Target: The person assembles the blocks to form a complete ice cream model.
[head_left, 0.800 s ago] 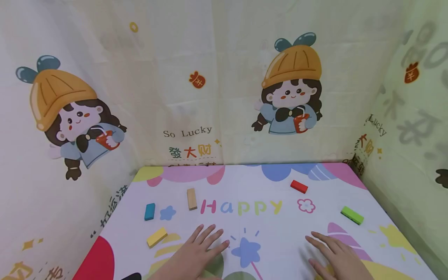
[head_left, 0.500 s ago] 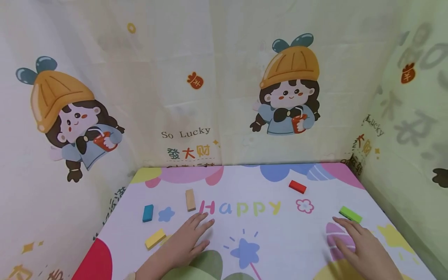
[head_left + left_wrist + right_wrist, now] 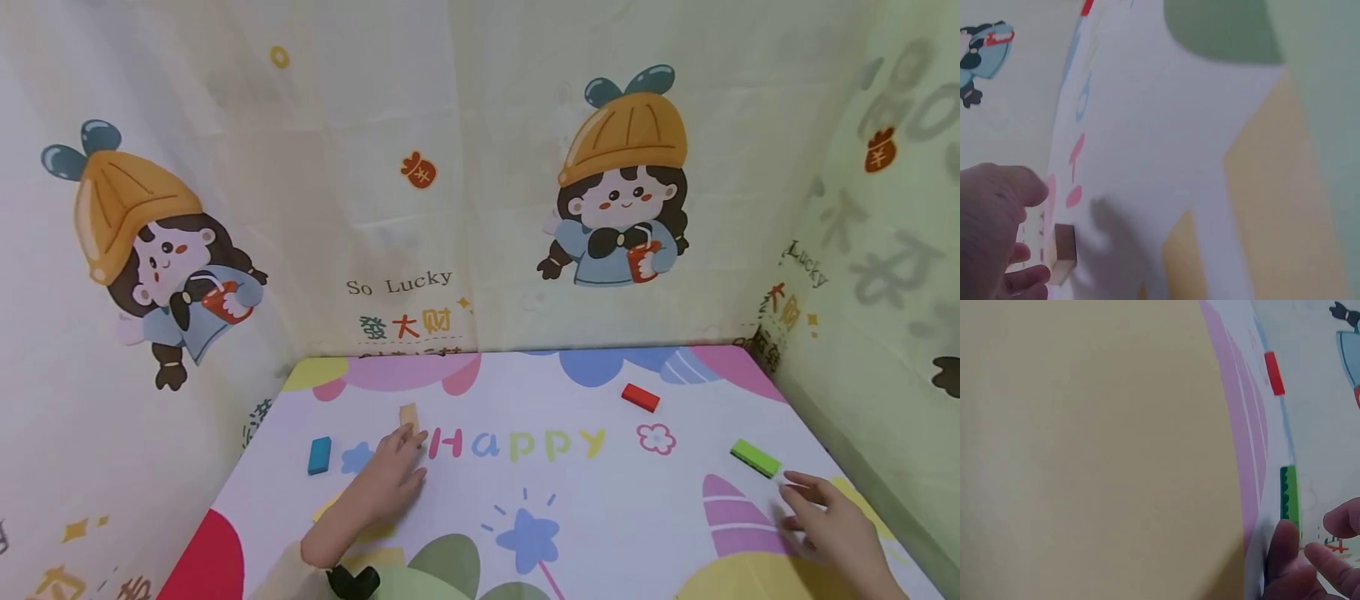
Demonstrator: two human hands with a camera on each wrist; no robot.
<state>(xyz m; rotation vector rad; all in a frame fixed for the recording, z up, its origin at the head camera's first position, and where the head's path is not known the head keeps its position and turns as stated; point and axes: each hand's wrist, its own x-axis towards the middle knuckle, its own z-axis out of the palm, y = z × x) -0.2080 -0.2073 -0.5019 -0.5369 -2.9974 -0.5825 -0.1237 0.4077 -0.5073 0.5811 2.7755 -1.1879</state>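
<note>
Broadly, the printed tabletop (image 3: pixel 615 508) fills the lower part of the head view, its far edge meeting the patterned cloth (image 3: pixel 510 192) and its right edge slanting toward the lower right corner. Between the hands stretches wide room, crossed by the word Happy (image 3: pixel 517 445) and a star wand (image 3: pixel 531 537); the green block (image 3: pixel 755 458) sits near the right edge, the red block (image 3: pixel 641 397) toward the far one. Five blocks lie there: those two, a blue block (image 3: pixel 319 456) at lower left, a wooden block (image 3: pixel 408 414) left of centre, and a yellow block (image 3: pixel 322 507) showing only a sliver past the left forearm (image 3: pixel 337 527). Two cartoon figures (image 3: pixel 618 208) mark the cloth, one at upper left, one right of upper centre. From lower left, the left hand (image 3: pixel 386 475) reaches over the near end of the wooden block, its thumb well apart from its fingers in the left wrist view; whether a fingertip touches the wood, I cannot tell. At lower right, the right hand (image 3: pixel 832 517) is just beside the green block's near end, fingers slightly bent, thumb and fingertips apart.
</note>
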